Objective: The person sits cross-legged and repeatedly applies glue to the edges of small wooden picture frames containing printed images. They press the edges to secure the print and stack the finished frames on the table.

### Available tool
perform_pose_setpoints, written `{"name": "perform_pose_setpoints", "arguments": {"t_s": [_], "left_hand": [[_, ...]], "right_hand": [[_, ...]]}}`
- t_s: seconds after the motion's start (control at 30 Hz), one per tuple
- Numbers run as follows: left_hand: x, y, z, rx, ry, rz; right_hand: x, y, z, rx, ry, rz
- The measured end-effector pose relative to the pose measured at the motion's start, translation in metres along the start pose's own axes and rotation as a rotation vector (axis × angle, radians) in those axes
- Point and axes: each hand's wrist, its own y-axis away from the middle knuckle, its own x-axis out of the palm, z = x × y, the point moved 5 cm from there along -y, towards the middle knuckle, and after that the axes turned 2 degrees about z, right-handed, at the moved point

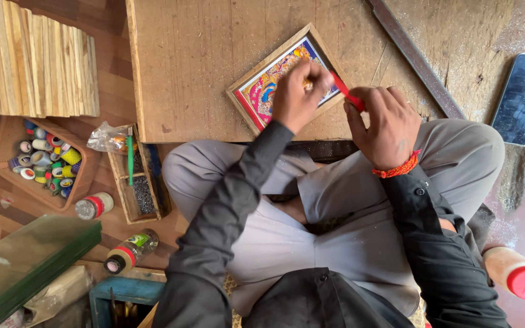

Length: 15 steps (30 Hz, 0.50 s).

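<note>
Left hand: the left hand [299, 91] was down on the framed picture [284, 79], fingers curled and pressing its colourful face.
Right hand: the right hand [387, 124] was closed round a red-handled tool [346, 91], tip at the frame's right edge.
Framed picture: lay tilted on the wooden board [189, 67], just above the knees.
Nearby: a phone [524, 97] far right, a tray of thread spools [44, 161] left.

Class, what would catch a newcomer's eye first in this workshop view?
The brightly coloured framed picture on the wooden board, at top centre. The left hand rests on it, while the right hand grips a red-handled tool. At left, a wooden tray of thread spools.
</note>
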Motion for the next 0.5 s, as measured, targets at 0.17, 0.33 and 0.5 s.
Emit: {"name": "perform_pose_setpoints", "arguments": {"t_s": [0.17,0.33,0.5], "left_hand": [[-0.027,-0.059,0.026,0.179,-0.417,-0.289],[-0.021,-0.062,0.042,0.235,-0.411,-0.308],[-0.019,-0.06,0.045,0.262,-0.412,-0.351]], "right_hand": [[0.017,-0.004,-0.009,0.031,0.108,0.146],[0.035,-0.005,-0.015,0.067,0.131,0.239],[0.042,-0.005,-0.015,0.059,0.175,0.269]]}}
